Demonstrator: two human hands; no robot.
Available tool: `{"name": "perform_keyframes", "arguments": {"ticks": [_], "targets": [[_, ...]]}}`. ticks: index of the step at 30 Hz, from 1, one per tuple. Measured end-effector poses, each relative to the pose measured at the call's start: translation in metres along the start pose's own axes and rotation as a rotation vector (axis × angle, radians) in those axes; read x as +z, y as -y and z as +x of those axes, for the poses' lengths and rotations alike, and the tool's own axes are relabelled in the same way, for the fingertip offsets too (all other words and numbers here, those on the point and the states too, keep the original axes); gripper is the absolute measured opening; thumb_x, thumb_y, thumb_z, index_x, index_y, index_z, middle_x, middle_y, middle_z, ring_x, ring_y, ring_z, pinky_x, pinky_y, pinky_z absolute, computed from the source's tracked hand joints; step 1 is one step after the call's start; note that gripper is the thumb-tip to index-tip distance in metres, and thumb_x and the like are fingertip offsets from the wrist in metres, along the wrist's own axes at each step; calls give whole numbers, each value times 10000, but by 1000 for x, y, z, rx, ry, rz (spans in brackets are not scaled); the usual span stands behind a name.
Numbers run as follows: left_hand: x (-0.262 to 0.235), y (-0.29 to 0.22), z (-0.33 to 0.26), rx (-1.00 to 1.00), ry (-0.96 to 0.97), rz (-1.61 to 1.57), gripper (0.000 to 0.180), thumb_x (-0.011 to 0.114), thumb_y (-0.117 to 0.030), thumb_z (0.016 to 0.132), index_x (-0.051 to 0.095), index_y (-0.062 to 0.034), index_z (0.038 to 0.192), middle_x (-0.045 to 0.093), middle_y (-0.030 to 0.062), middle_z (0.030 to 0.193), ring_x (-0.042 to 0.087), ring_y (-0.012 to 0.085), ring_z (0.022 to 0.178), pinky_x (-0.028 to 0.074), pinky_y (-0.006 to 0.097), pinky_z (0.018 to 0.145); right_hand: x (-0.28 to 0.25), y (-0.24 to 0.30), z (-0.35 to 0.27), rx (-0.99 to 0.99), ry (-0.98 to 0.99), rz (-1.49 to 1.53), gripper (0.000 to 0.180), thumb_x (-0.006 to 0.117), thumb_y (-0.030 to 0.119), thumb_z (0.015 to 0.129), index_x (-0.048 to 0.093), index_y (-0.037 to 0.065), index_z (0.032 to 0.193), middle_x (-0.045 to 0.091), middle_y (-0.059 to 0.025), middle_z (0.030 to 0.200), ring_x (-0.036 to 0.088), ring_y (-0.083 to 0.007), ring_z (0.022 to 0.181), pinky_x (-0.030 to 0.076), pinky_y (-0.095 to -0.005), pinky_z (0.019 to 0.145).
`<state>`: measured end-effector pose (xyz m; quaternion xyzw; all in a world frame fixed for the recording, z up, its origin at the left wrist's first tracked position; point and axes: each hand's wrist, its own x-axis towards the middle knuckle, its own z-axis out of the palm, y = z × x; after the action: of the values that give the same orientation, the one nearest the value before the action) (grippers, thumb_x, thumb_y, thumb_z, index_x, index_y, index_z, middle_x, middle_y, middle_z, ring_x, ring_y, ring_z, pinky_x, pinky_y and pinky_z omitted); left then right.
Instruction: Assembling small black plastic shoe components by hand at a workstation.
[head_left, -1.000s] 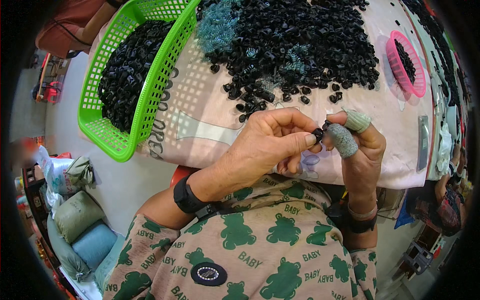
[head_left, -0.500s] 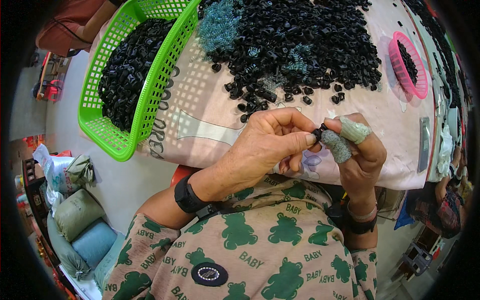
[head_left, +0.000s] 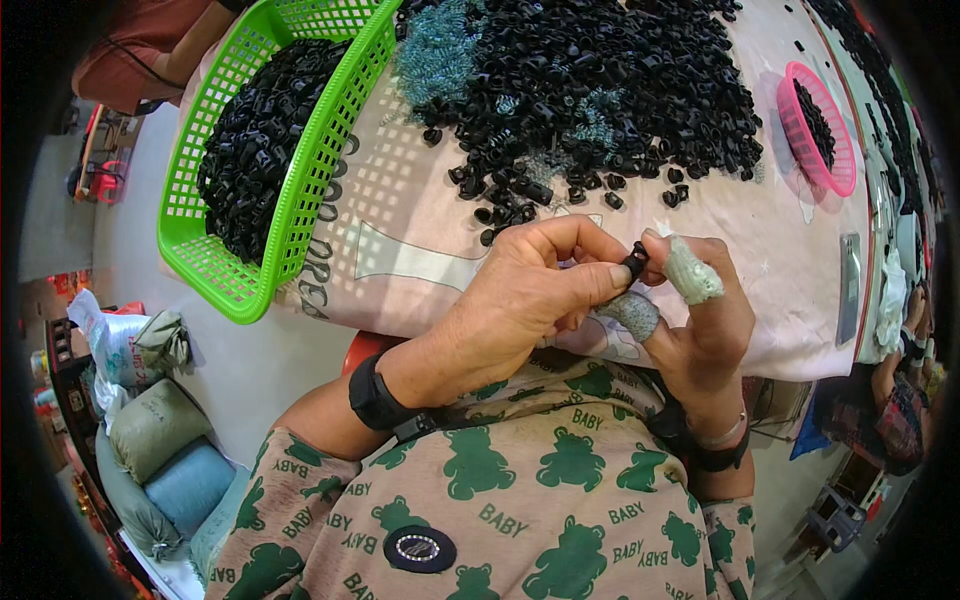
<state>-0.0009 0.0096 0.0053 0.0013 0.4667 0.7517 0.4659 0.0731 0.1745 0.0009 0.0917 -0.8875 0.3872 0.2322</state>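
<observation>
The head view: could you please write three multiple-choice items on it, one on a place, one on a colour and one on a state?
1. Where is the green basket?
A. At the table's left end
B. On the floor
C. On the person's lap

2. What colour is the small basket at the right?
A. Blue
B. Pink
C. Yellow

3. How is the small black part held?
A. Lying loose in the pile
B. Resting in an open palm
C. Pinched between the fingertips of both hands

Answers:
1 A, since it sits on the cloth-covered table, left of the pile of black parts.
2 B, since its mesh rim is pink.
3 C, since the left hand and the right hand, with its covered fingertips, meet on it.
</observation>
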Motion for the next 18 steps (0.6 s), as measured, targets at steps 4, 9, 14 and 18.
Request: {"name": "perform_keyframes", "arguments": {"ticks": [4,9,14,18], "targets": [[1,3,0,4,4,-29,111,650,-89,857,612,-31,943,567,-31,731,450,13,557,341,150,470,3,1,-2,-31,-29,-64,483,759,-34,624,615,8,1083,597,-116,932,622,-237,771,525,-290,636],[0,0,0,-6,16,45,112,633,-88,868,612,-22,956,568,-31,749,449,11,576,344,150,484,4,-2,-4,-36,-36,-61,475,762,-25,614,616,7,1065,601,-118,924,613,-241,765,518,-297,625],[3,1,0,55,-16,150,120,618,-105,880,618,-21,967,588,-24,785,470,0,608,347,138,502,6,-1,-2,-70,-32,-88,474,765,-22,605,615,2,1054,600,-111,898,604,-242,752,507,-303,607],[0,3,0,53,9,124,120,611,-97,883,626,-17,971,602,-23,811,526,9,681,418,145,563,3,1,1,-125,6,-110,478,776,-1,599,611,-7,1048,582,-119,891,588,-246,735,494,-312,587]]}}
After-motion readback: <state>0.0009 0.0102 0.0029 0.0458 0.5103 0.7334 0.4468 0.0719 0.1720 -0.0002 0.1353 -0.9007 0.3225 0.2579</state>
